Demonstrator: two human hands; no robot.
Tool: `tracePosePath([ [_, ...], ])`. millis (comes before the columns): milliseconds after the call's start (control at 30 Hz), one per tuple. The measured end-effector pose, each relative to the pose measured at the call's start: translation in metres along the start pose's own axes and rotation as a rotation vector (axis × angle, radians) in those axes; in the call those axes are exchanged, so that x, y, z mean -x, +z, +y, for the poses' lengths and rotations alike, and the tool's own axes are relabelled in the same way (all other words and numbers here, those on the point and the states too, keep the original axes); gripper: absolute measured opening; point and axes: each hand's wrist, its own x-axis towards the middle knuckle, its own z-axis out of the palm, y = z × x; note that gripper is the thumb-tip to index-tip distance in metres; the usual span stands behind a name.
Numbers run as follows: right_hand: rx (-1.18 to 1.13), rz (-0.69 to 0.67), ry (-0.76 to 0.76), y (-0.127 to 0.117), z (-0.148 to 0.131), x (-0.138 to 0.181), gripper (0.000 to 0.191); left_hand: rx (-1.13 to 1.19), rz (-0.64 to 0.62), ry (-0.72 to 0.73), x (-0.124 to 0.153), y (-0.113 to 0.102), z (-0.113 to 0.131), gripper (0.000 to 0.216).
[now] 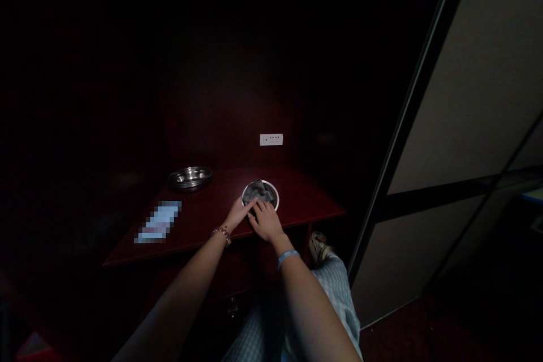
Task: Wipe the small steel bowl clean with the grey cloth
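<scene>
A round bowl with a pale rim (278,197) sits near the front edge of the dark red desk. Inside it lies a bunched grey cloth (255,191). My left hand (238,212) grips the bowl's near left side, its thumb reaching over the rim. From the near right, my right hand (266,220) reaches over the rim with its fingers closed on the cloth. The fingertips of both hands come close together there, and part of the near rim is hidden behind them.
Shiny metal dishes (190,178), seemingly stacked, stand at the desk's back left. A blurred-out light blue rectangle (159,222) lies at the left of the desk (203,220). A white socket panel (271,139) is on the back wall. To the right stands a pale sliding panel (466,96).
</scene>
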Motion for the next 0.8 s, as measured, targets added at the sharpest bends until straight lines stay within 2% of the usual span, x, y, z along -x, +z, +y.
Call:
tracePosePath([
  [800, -0.036, -0.055, 0.073, -0.017, -0.002, -0.005, 0.033, 0.027, 0.036, 0.002, 0.002, 0.0, 0.003, 0.042],
])
